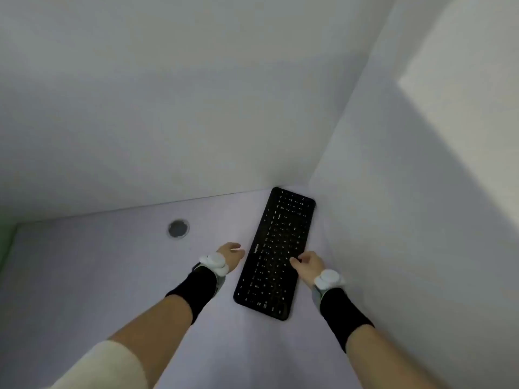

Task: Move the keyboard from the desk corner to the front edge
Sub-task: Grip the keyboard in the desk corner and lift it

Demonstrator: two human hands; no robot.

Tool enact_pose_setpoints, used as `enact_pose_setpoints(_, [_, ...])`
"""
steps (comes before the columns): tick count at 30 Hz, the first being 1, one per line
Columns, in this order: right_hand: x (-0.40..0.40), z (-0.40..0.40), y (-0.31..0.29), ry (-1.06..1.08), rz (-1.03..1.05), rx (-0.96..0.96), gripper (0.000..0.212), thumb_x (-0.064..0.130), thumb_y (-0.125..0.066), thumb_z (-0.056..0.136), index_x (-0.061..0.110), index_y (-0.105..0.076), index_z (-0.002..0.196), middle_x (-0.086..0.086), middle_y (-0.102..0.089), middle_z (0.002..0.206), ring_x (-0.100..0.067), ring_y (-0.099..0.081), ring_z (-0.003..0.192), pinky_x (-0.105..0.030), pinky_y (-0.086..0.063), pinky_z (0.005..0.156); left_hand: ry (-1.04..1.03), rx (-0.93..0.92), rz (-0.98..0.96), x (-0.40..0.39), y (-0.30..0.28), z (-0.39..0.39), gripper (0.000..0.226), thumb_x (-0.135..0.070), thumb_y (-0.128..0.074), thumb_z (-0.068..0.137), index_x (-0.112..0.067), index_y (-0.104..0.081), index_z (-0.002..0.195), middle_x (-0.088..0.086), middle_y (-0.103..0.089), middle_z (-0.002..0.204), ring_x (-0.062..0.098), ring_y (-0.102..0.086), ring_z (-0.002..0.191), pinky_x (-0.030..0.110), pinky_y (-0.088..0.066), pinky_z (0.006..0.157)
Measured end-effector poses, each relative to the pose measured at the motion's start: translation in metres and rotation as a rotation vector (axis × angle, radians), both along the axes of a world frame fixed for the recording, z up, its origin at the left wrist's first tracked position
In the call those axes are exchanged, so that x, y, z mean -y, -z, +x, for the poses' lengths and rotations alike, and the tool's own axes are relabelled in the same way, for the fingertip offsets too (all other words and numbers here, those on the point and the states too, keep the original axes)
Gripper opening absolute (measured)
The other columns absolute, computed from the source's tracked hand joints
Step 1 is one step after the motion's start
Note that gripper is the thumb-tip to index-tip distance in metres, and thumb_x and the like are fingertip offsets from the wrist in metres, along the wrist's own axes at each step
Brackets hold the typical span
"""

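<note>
A black keyboard lies flat on the pale desk, pushed into the far right corner with its long side running along the right wall. My left hand is at the keyboard's left long edge, fingers curled against it. On the opposite long edge, my right hand has its fingertips on the keys. Whether either hand truly grips the keyboard is unclear. Both wrists carry white trackers and black bands.
A round grey cable grommet sits in the desk left of the keyboard. White walls close the desk at the back and on the right. A green strip shows at the far left edge.
</note>
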State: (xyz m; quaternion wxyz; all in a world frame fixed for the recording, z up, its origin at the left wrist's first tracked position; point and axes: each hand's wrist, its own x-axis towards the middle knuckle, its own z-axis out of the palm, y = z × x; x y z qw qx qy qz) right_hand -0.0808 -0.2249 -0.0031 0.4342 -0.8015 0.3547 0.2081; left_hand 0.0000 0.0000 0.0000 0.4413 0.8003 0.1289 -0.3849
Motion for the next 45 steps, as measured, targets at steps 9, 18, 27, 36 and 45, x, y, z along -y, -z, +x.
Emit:
enact_pose_setpoints(9, [0.013,-0.001,0.039,0.179,0.163,-0.090,0.073,0.042,-0.069,0.086,0.012,-0.036,0.143,-0.016,-0.056,0.140,-0.037,-0.063,0.115,-0.051,-0.053,0.100,-0.035,-0.097,-0.018,0.015,0.017,0.005,0.055,-0.027,-0.060,0.083,-0.008,-0.050,0.133,0.022,-0.064,0.123,0.034,-0.062,0.114,0.036,-0.048,0.096])
enact_pose_setpoints(18, [0.012,0.007,0.024,0.140,0.184,-0.053,0.023,0.031,-0.067,0.091,0.009,-0.069,0.094,-0.016,-0.074,0.099,-0.038,-0.072,0.097,-0.050,-0.057,0.094,-0.099,-0.153,-0.107,0.035,0.019,0.008,0.036,-0.016,-0.055,0.090,0.002,-0.060,0.120,0.016,-0.067,0.096,0.030,-0.062,0.090,0.039,-0.051,0.091])
enact_pose_setpoints(27, [0.006,0.002,0.016,0.080,0.189,-0.046,0.054,0.043,-0.063,0.093,0.001,-0.063,0.126,-0.016,-0.070,0.121,-0.034,-0.068,0.111,-0.037,-0.053,0.098,-0.078,-0.092,-0.116,0.032,0.019,0.004,0.039,-0.013,-0.047,0.093,-0.002,-0.052,0.130,0.024,-0.061,0.126,0.042,-0.060,0.115,0.049,-0.048,0.100])
enact_pose_setpoints(36, [-0.001,0.003,0.006,0.174,0.233,-0.019,0.049,0.057,-0.064,0.087,0.010,-0.066,0.100,-0.013,-0.073,0.100,-0.034,-0.071,0.098,-0.047,-0.058,0.093,-0.171,-0.089,-0.295,0.016,0.003,-0.005,0.033,-0.021,-0.054,0.093,-0.013,-0.050,0.125,0.018,-0.066,0.099,0.032,-0.062,0.088,0.058,-0.050,0.092])
enact_pose_setpoints(45, [-0.008,0.016,-0.001,0.146,0.335,0.133,0.103,0.074,-0.070,0.067,0.007,-0.044,0.140,-0.015,-0.070,0.117,-0.032,-0.073,0.096,-0.052,-0.061,0.087,-0.205,-0.022,-0.412,-0.030,-0.027,-0.014,0.032,-0.016,-0.056,0.093,-0.008,-0.055,0.124,0.011,-0.070,0.092,0.027,-0.064,0.080,0.044,-0.053,0.086])
